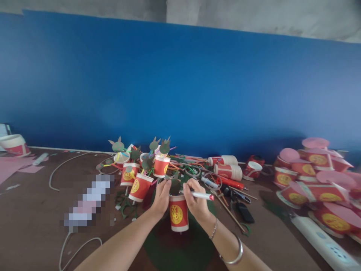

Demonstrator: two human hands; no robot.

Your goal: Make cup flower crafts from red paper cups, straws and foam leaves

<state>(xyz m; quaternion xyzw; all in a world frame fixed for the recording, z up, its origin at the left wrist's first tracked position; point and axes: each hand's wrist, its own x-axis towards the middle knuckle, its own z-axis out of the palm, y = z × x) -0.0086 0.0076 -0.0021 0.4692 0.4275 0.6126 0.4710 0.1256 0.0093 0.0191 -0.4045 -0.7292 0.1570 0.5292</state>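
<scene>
A dark green paper cutout [175,186], shaped like an animal's head with pointed ears at its upper edge, is pinched at its left side by the thumb and fingers of the left hand [162,197]. A slim white marker [203,195] with a red end is gripped in the bent fingers of the right hand [194,197], and its writing end is directed toward the cutout; whether the paper is touched by the tip cannot be told. Just below the fingertips, between both hands, a red paper cup [178,213] is seen, nearly vertical, printed with a round yellow emblem and edged in white at the bottom. How cup and cutout are joined is hidden by the fingers.

Beyond the left fingers, red cups topped with similar green heads are clustered, the nearest decorated cup [140,187] being tilted. Beyond the right fingers, a stack of nested cups [228,171] is laid on its side, and nearer them a black device [244,212] is placed.
</scene>
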